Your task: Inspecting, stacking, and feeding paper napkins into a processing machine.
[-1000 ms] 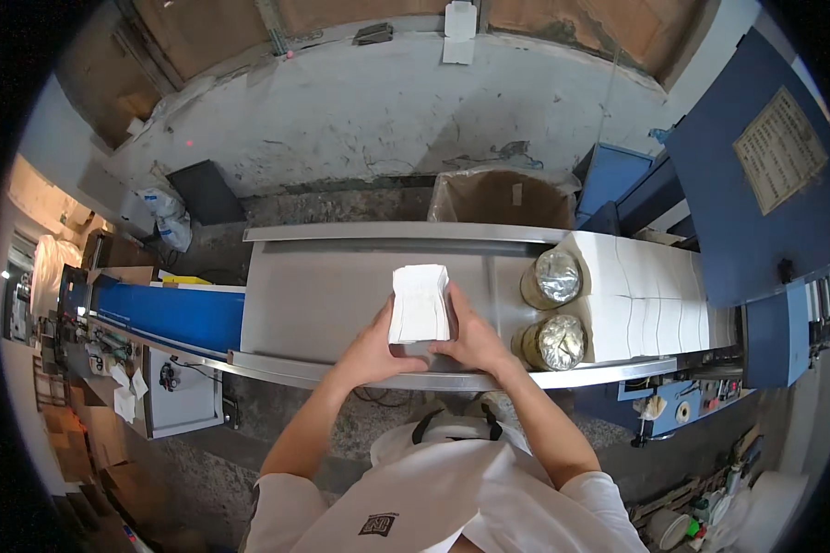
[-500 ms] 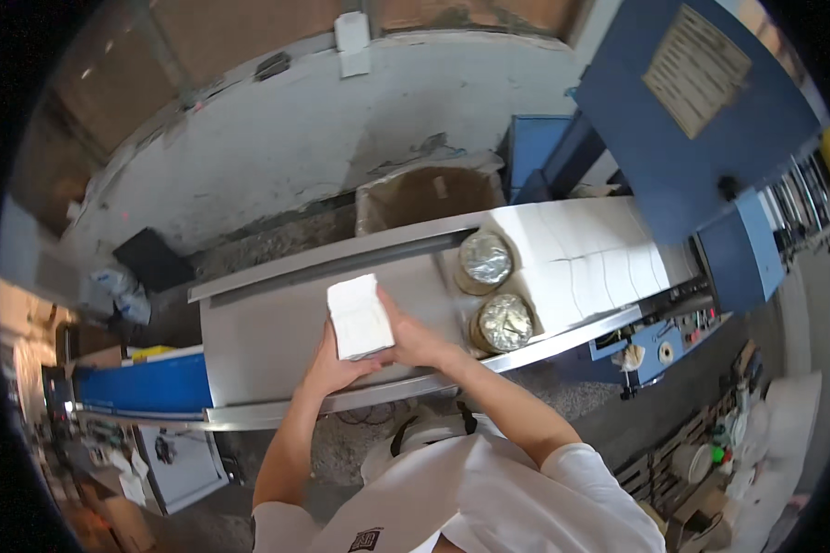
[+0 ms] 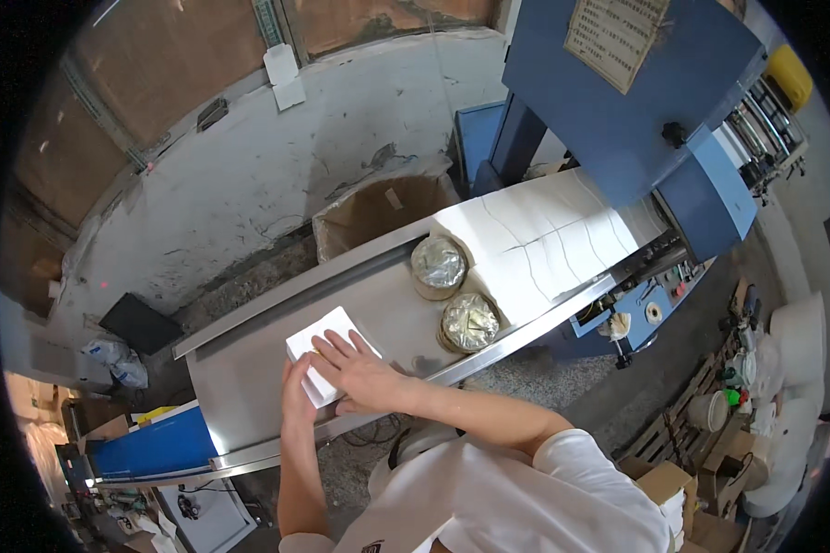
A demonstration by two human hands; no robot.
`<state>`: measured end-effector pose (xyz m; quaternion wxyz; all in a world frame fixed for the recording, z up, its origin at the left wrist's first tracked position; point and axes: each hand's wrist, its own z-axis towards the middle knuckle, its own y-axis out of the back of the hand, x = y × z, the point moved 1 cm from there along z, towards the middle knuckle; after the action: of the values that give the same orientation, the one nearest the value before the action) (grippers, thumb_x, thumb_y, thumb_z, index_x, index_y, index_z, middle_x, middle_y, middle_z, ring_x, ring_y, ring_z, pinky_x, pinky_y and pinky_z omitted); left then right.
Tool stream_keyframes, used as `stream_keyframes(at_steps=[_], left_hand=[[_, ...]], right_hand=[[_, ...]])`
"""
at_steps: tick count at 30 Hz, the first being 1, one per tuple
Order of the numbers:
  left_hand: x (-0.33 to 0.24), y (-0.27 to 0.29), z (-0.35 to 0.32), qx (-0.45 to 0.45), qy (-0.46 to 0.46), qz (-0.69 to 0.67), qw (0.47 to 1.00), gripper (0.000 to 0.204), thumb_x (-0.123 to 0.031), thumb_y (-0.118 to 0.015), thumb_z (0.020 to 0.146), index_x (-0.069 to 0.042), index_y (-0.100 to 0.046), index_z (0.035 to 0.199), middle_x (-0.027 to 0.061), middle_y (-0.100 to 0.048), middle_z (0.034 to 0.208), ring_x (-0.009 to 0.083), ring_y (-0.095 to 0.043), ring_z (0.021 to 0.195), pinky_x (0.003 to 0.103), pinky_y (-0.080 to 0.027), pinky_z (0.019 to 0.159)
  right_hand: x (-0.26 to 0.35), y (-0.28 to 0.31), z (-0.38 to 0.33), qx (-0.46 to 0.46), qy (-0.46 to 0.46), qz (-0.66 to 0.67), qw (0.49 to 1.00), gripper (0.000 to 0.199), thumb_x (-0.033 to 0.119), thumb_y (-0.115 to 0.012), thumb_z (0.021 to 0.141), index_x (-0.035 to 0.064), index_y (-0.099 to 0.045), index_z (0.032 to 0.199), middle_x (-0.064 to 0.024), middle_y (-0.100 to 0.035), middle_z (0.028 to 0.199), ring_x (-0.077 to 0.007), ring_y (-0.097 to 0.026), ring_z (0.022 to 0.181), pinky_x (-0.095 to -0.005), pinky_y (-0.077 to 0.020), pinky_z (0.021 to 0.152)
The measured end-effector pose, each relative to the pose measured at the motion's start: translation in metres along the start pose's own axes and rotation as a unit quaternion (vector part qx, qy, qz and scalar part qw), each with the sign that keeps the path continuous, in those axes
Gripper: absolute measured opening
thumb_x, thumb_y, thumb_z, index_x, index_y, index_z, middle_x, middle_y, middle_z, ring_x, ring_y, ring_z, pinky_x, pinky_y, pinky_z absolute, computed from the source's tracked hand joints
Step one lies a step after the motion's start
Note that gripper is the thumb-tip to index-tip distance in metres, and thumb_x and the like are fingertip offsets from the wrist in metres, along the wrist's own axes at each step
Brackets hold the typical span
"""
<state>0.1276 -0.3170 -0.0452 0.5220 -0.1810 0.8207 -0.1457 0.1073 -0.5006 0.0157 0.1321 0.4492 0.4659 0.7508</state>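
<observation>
A block-like stack of white paper tissues (image 3: 326,324) rests on the grey metal conveyor table (image 3: 240,364) in front of me. My left hand (image 3: 297,394) holds its left side, the fingers partly hidden behind the edge. Across the top lies my right hand (image 3: 364,376), fingers stretched and spread, the thumb down by the near side. To the right stand two round weights wrapped in clear film or foil, one farther (image 3: 439,264) and one nearer (image 3: 470,323). They stand against long rows of white folded tissue (image 3: 535,235) on the same table.
A blue machine (image 3: 609,120) rises over the table's right end. Metal rails (image 3: 277,311) edge the table. Behind it, a lined carton (image 3: 378,217) stands by the wall. A blue panel (image 3: 152,442) adjoins the left end. Boxes and a white bucket (image 3: 707,411) sit at lower right.
The stack has been lowered and laid over on the table. My right hand has moved from its side onto its top. The view has shifted too.
</observation>
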Motion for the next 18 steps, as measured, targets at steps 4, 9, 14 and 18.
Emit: stream_keyframes(at_steps=[4,9,14,18], left_hand=[[0.002,0.021,0.007,0.025,-0.012,-0.004,1.000,0.052,-0.013,-0.056,0.083,-0.001,-0.046,0.133,0.0123,-0.058,0.122,0.0258,-0.058,0.114,0.039,-0.047,0.098],[-0.025,0.089,0.025,0.022,-0.049,0.065,0.996,0.056,-0.007,-0.053,0.078,0.002,-0.043,0.133,0.0159,-0.058,0.121,0.0285,-0.060,0.110,0.040,-0.049,0.097],[-0.071,0.135,0.022,-0.141,-0.196,0.380,0.893,0.060,-0.010,-0.065,0.085,0.002,-0.040,0.138,0.0165,-0.057,0.124,0.0257,-0.061,0.109,0.035,-0.049,0.094],[-0.109,0.053,0.012,-0.127,-0.344,0.403,0.839,0.054,-0.014,-0.065,0.092,-0.003,-0.043,0.139,0.0146,-0.063,0.117,0.0192,-0.062,0.104,0.030,-0.049,0.089]], right_hand=[[0.000,0.003,-0.003,0.022,0.040,0.042,0.998,0.093,0.030,-0.083,0.067,-0.0012,-0.037,0.141,-0.0235,-0.032,0.149,-0.0402,-0.028,0.140,-0.0547,-0.0262,0.114],[-0.046,0.043,-0.007,-0.020,-0.048,0.127,0.991,0.069,0.027,-0.074,0.078,-0.0020,-0.046,0.134,-0.0279,-0.042,0.141,-0.0432,-0.040,0.133,-0.0457,-0.0365,0.110],[-0.118,0.101,-0.024,-0.071,-0.207,-0.185,0.958,0.075,0.018,-0.079,0.068,0.0066,-0.048,0.136,-0.0254,-0.042,0.141,-0.0461,-0.038,0.132,-0.0517,-0.0344,0.108],[-0.147,0.095,-0.023,-0.055,-0.248,-0.260,0.932,0.084,0.021,-0.078,0.065,0.0082,-0.044,0.140,-0.0318,-0.038,0.140,-0.0471,-0.038,0.129,-0.0495,-0.0327,0.105]])
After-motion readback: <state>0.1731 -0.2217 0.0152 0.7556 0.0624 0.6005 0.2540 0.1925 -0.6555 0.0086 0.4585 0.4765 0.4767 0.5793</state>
